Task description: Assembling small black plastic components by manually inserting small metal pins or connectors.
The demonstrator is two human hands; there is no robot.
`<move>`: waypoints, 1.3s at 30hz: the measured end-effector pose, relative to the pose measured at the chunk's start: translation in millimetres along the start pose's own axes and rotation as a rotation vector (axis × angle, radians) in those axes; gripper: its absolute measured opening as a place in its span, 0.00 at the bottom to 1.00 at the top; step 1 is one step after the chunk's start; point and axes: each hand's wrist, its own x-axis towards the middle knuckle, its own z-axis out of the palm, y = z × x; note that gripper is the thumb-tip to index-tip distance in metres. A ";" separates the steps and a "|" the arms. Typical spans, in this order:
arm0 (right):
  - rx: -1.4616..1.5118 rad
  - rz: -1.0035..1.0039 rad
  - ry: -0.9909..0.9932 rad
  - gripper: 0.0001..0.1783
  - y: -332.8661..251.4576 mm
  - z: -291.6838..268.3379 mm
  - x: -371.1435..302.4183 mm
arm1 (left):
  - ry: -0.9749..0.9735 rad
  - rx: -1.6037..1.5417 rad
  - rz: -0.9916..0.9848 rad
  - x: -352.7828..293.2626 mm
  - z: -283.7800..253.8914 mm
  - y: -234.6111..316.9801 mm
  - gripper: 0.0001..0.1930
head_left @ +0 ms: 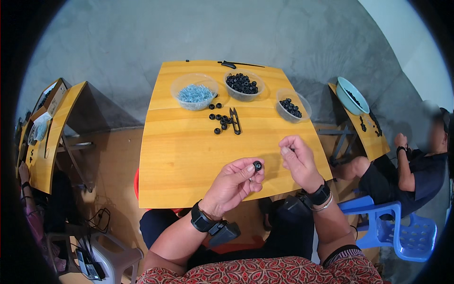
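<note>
Between the thumb and fingers of my left hand (236,182) is a small round black plastic part (257,165) with a light ring in its centre. To its right, my right hand (301,161) is raised over the table with thumb and fingers closed together; whatever they pinch is too small to make out. Beyond my hands lie several loose black parts (218,117) and black thread snips (235,121). Behind these stand a clear bowl of small bluish transparent pieces (195,93), a clear bowl of black parts (242,84) and a smaller clear bowl of black parts (290,108).
The wooden table (179,161) carries a black-handled thin tool (229,64) at its far edge. A person (418,165) sits at a right-hand table with a turquoise basin (352,97); near them is a blue plastic chair (383,227). Another table (59,128) stands left, above a grey stool (113,255).
</note>
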 end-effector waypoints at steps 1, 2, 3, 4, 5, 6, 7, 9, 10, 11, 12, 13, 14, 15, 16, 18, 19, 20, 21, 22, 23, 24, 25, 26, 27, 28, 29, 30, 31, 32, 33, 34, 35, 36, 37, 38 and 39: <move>-0.003 -0.003 0.002 0.05 9.2 -1.0 -3.9 | -0.004 0.000 0.001 0.3 -1.4 -0.6 0.11; 0.141 0.077 -0.068 0.06 18.2 -1.1 -10.0 | -0.006 -0.044 -0.025 0.3 -2.9 -1.1 0.12; 0.287 0.158 -0.142 0.06 20.3 0.7 -13.9 | -0.003 -0.088 -0.049 -0.2 -3.8 -1.2 0.12; 0.287 0.156 -0.144 0.06 19.8 2.2 -16.4 | -0.003 -0.088 -0.047 0.1 -3.8 -1.3 0.12; 0.407 0.204 -0.119 0.07 16.2 4.7 -18.5 | -0.007 -0.095 -0.044 0.6 -3.5 -1.6 0.12; 0.528 0.253 -0.094 0.07 11.4 6.5 -19.9 | -0.009 -0.103 -0.040 0.8 -3.6 -1.6 0.12; 0.529 0.252 -0.095 0.07 5.3 6.2 -21.8 | -0.009 -0.102 -0.039 0.7 -3.8 -1.8 0.12; 0.743 0.383 -0.184 0.09 -6.0 4.4 -25.2 | -0.004 -0.105 -0.026 0.8 -3.8 -2.5 0.12; 0.743 0.382 -0.182 0.09 -7.1 2.8 -25.6 | -0.005 -0.104 -0.027 1.1 -3.7 -2.7 0.12; 0.719 0.370 -0.229 0.10 -7.7 0.9 -25.9 | -0.011 -0.100 -0.019 1.2 -3.7 -2.8 0.12; 0.694 0.359 -0.275 0.11 -8.0 -0.8 -26.4 | -0.018 -0.097 -0.011 1.8 -3.3 -3.3 0.12; 0.694 0.359 -0.272 0.11 -7.1 -0.7 -26.6 | -0.020 -0.097 -0.013 1.9 -2.6 -3.6 0.12; 0.704 0.335 -0.274 0.13 -5.6 0.6 -26.3 | -0.018 -0.083 -0.007 1.7 -1.5 -3.7 0.12; 0.714 0.311 -0.275 0.15 -4.8 2.1 -25.8 | -0.017 -0.070 -0.001 2.0 -1.2 -3.7 0.12; 0.713 0.310 -0.274 0.15 -6.3 3.8 -24.9 | -0.019 -0.070 -0.002 2.3 -1.3 -4.0 0.12; 0.692 0.346 -0.238 0.19 -10.8 7.5 -23.2 | -0.027 -0.038 0.013 2.2 -1.5 -4.9 0.12; 0.690 0.346 -0.236 0.19 -11.4 9.2 -23.1 | -0.029 -0.039 0.012 1.7 -0.6 -4.5 0.12; 0.667 0.311 -0.247 0.20 -11.8 10.5 -23.1 | -0.013 -0.024 0.018 0.7 1.0 -3.7 0.12; 0.643 0.276 -0.259 0.22 -12.1 10.7 -23.0 | 0.003 -0.007 0.025 0.2 1.8 -2.9 0.12; 0.640 0.275 -0.258 0.22 -12.2 9.8 -23.5 | 0.000 -0.009 0.024 -0.1 1.7 -2.7 0.12; 0.606 0.253 -0.276 0.22 -12.3 8.8 -24.1 | -0.006 -0.013 0.029 -0.4 1.4 -2.6 0.12; 0.573 0.232 -0.295 0.23 -12.1 7.8 -24.6 | -0.012 -0.017 0.034 -0.4 1.4 -2.8 0.12; 0.570 0.232 -0.294 0.23 -10.9 7.2 -24.6 | -0.014 -0.019 0.034 -0.3 2.1 -2.8 0.12; 0.584 0.218 -0.294 0.22 -9.1 6.6 -24.5 | -0.015 -0.009 0.035 -0.2 3.3 -2.6 0.11; 0.600 0.203 -0.295 0.22 -8.2 6.6 -24.6 | -0.015 0.002 0.037 -0.5 3.8 -2.5 0.11; 0.598 0.204 -0.294 0.22 -9.3 6.1 -24.2 | -0.016 0.001 0.036 -0.6 3.8 -2.8 0.11; 0.476 0.136 -0.308 0.21 -11.7 5.3 -23.2 | -0.026 0.018 0.039 -0.7 3.7 -3.2 0.11; 0.354 0.067 -0.322 0.20 -13.9 4.7 -22.4 | -0.036 0.037 0.043 -0.9 3.8 -3.4 0.11; 0.354 0.068 -0.322 0.20 -16.1 5.2 -21.9 | -0.036 0.036 0.043 -1.2 5.2 -3.2 0.11; 0.304 0.034 -0.304 0.18 -18.3 6.7 -21.4 | -0.022 0.039 0.041 -1.9 7.8 -2.6 0.11; 0.254 0.002 -0.283 0.16 -19.2 7.6 -21.4 | -0.009 0.041 0.037 -2.2 9.7 -2.5 0.10; 0.254 0.004 -0.282 0.16 -18.5 8.1 -21.7 | -0.009 0.039 0.035 -2.5 10.8 -2.7 0.10; 0.289 0.000 -0.269 0.15 -17.0 8.5 -22.2 | -0.001 0.045 0.030 -2.8 11.7 -3.0 0.10; 0.324 -0.004 -0.256 0.14 -16.1 8.8 -22.3 | 0.007 0.050 0.025 -2.6 11.9 -3.4 0.10; 0.323 -0.003 -0.254 0.14 -16.9 9.2 -22.4 | 0.006 0.049 0.024 -1.9 10.3 -4.2 0.10; 0.321 0.004 -0.216 0.13 -18.6 9.6 -22.7 | -0.024 0.066 0.029 -0.7 7.5 -5.4 0.11; 0.321 0.012 -0.177 0.12 -19.6 10.3 -23.1 | -0.052 0.084 0.033 -0.6 6.0 -5.8 0.11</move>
